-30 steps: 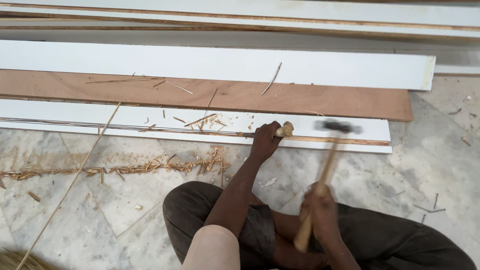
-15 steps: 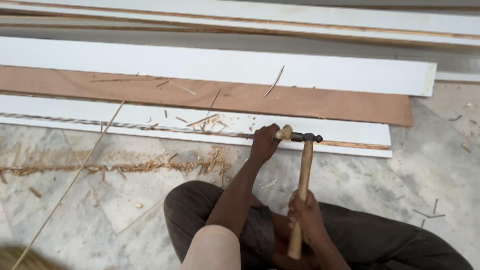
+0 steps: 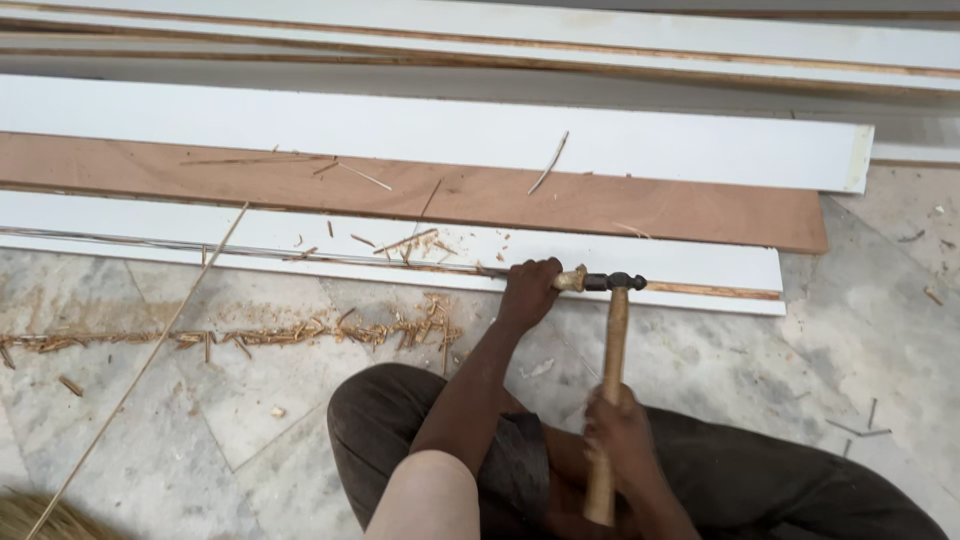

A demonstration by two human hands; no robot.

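The left hand is closed around a chisel, holding it level against the edge of the nearest white board on the floor. The right hand grips the wooden handle of a hammer; its dark head touches the chisel's butt end. Wood splinters lie on the marble floor to the left.

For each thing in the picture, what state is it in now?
left hand: closed around chisel
chisel: lying along the board edge, its end touching the hammer head
hammer: upright, head on chisel end
right hand: gripping hammer handle
white board: flat on floor
wood shavings: scattered on floor
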